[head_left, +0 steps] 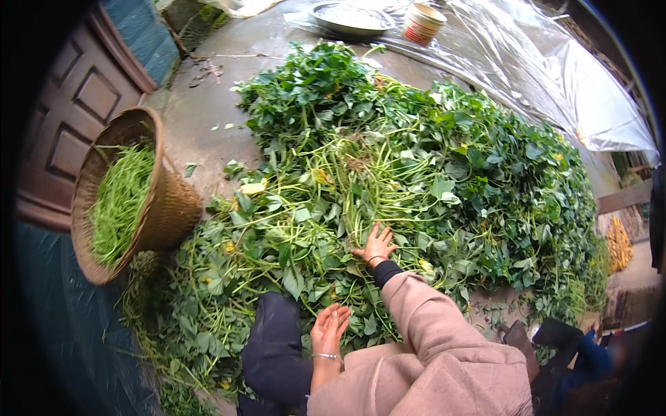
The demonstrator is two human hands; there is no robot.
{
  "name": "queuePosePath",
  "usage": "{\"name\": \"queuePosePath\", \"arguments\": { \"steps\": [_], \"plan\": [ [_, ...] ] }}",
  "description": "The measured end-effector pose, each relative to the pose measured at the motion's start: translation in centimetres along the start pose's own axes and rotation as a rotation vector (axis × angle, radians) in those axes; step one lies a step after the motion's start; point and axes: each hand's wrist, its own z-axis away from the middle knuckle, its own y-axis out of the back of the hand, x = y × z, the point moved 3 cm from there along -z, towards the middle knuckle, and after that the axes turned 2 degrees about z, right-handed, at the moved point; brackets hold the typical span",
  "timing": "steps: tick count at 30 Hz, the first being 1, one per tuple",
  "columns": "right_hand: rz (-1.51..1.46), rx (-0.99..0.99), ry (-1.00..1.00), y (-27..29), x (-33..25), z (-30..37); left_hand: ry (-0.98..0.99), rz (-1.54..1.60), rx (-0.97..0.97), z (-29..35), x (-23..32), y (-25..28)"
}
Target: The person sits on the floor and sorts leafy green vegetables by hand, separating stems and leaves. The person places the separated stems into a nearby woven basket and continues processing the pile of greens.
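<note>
A broad heap of green leafy vines (298, 229), with pale stems and a few yellow leaves, spreads in front of me. My right hand (377, 244) reaches out over the middle of the heap, fingers spread, at the lower end of a bundle of long stems (357, 197). Whether it presses on the stems I cannot tell. Nearer to me, beside my dark-clad knee (277, 340), my left hand (331, 327) is raised just above the leaves. Its fingers are extended and nothing shows in them.
A wicker basket (184, 208) tilts at the left, holding cut green stems (125, 201), near a brown door (76, 104). A metal basin (352, 19), a small bucket (423, 24) and clear plastic sheeting (520, 62) lie beyond the heap. Another person's legs (555, 336) show at lower right.
</note>
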Motion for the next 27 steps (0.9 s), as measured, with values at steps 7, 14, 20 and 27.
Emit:
{"name": "queuePosePath", "arguments": {
  "steps": [7,14,20,27],
  "plan": [
    [0.088,0.160,-0.069,-2.2,0.1,-4.6,0.060,-0.024,-0.062,0.4,-0.4,0.7],
    [-0.277,0.072,0.028,-2.7,2.2,-8.6,0.045,-0.026,-0.083,0.4,-0.2,1.2],
    [-0.386,-0.209,0.151,0.2,2.6,-9.9,0.005,-0.014,-0.099,0.5,-0.4,1.1],
    [-0.831,-0.271,0.416,0.4,2.8,-3.3,-0.023,0.035,-0.067,0.5,-0.5,0.7]
  ]
}}
